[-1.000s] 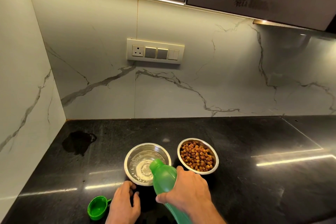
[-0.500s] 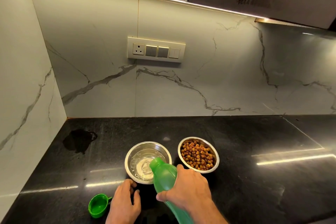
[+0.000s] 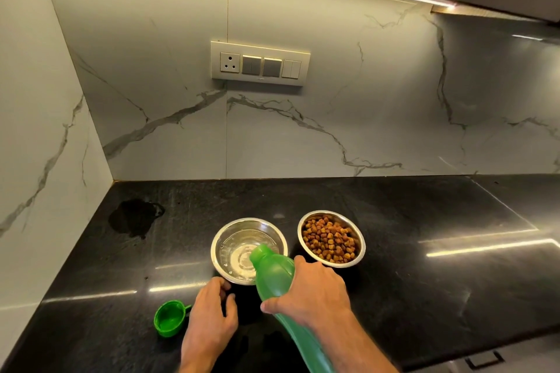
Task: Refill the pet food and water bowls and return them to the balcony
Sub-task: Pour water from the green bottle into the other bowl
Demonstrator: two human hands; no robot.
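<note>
Two steel bowls stand side by side on the black counter [image 3: 394, 221]. The left bowl [image 3: 221, 239] holds clear water. The right bowl [image 3: 359, 244] is full of brown kibble [image 3: 328, 241]. My right hand [image 3: 312, 291] grips a green bottle [image 3: 274, 272] tilted so its open mouth hangs over the water bowl. My left hand [image 3: 209, 318] rests on the counter against the near side of the water bowl, fingers loosely bent and holding nothing. The bottle's green cap [image 3: 168, 318] lies open side up just left of that hand.
A wet patch [image 3: 133, 216] darkens the counter at the back left near the corner. Marble walls close the left and back sides, with a switch panel [image 3: 260, 63] on the back wall. Dark cabinets hang overhead. A drawer handle [image 3: 485, 359] shows below the counter's front edge.
The water level in the left bowl has risen a little as the bottle stays tilted over it. Both hands keep their places; the view has shifted slightly downward.
</note>
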